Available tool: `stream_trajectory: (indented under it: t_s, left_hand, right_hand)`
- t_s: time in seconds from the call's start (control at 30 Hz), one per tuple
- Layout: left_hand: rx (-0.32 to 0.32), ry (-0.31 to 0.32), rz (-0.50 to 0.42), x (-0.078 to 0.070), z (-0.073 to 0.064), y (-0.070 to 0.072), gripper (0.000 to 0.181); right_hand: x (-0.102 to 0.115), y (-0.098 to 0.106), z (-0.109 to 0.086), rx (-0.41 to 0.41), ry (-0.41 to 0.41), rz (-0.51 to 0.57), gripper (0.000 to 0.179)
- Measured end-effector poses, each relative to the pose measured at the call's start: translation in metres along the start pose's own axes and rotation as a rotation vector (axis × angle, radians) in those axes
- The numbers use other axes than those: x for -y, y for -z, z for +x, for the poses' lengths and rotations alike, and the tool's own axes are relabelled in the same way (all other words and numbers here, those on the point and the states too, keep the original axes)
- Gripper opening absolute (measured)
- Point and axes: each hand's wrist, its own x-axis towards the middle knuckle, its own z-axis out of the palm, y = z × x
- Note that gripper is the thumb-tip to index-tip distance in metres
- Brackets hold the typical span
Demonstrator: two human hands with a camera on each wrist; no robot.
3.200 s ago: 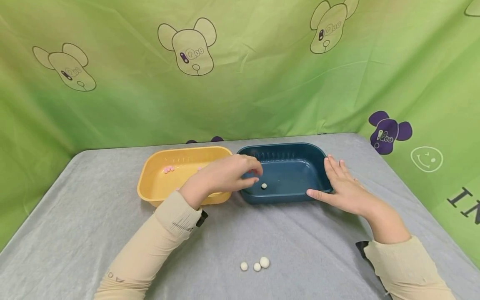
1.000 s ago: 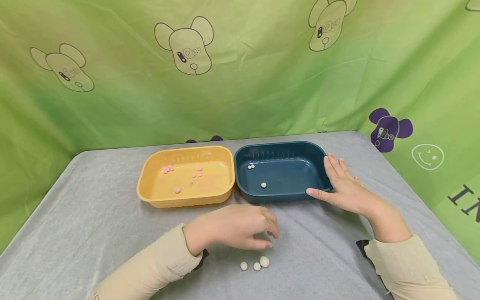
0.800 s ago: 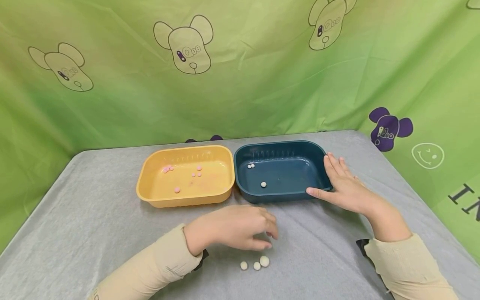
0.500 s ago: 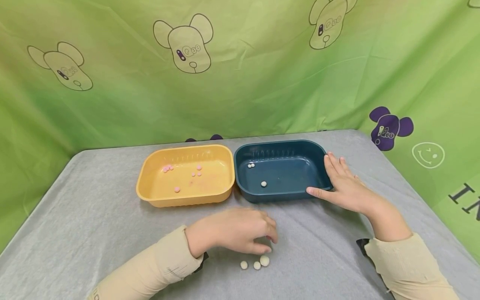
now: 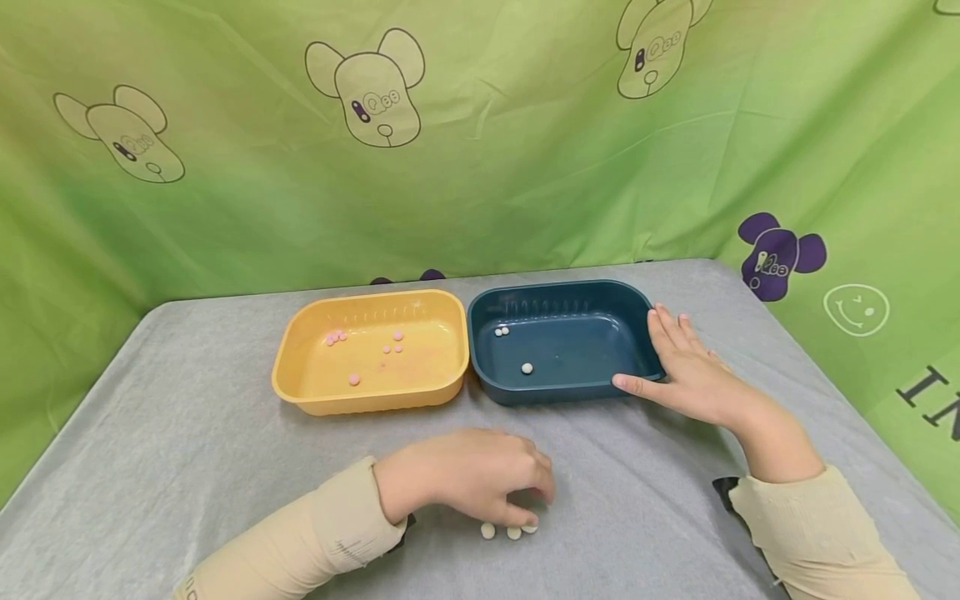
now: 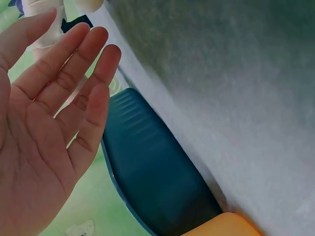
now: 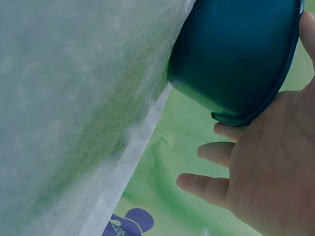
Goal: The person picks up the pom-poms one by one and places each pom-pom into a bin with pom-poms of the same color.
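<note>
My left hand (image 5: 480, 475) is low over the table, fingers loosely bent. Its thumb tip overlaps the largest of three white balls, a ball (image 5: 532, 529) at the right of the short row. Just left of it lie a middle ball (image 5: 513, 532) and a left ball (image 5: 488, 531). In the left wrist view the palm shows bare, thumb and fingers spread apart. With straight fingers, my right hand (image 5: 697, 383) rests against the right end of the dark blue basin (image 5: 558, 394), thumb on the front rim. The right wrist view shows its fingertips behind the basin wall (image 7: 231, 54).
A yellow basin (image 5: 375, 402) stands against the blue one's left end, with several small pink balls (image 5: 355, 379) inside. The blue basin holds two tiny white balls (image 5: 502, 332) and a bigger white ball (image 5: 527, 368). A green printed curtain (image 5: 480, 192) hangs behind the grey cloth-covered table (image 5: 180, 400).
My left hand came away from over the blue basin toward the near white balls, then sank until its thumb overlapped the largest. My right hand has stayed at the basin.
</note>
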Motion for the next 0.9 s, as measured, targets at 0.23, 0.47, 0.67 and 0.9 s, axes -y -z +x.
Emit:
stream_trajectory:
  t_s: [0.23, 0.47, 0.67, 0.9]
  left_hand:
    - [0.015, -0.014, -0.02, 0.002, 0.003, -0.006, 0.018]
    - [0.013, -0.016, -0.016, 0.002, 0.006, -0.009, 0.017]
    - [0.025, -0.033, -0.031, 0.003, 0.008, -0.012, 0.016]
    - [0.033, -0.04, -0.057, 0.003, 0.007, -0.013, 0.01]
  right_hand:
    - [0.0, 0.0, 0.0, -0.001, -0.002, 0.002, 0.115]
    - [0.0, 0.0, 0.001, 0.001, -0.001, -0.002, 0.115]
    - [0.0, 0.0, 0.001, 0.003, -0.001, 0.0, 0.114]
    - [0.0, 0.0, 0.001, 0.0, 0.003, 0.001, 0.115]
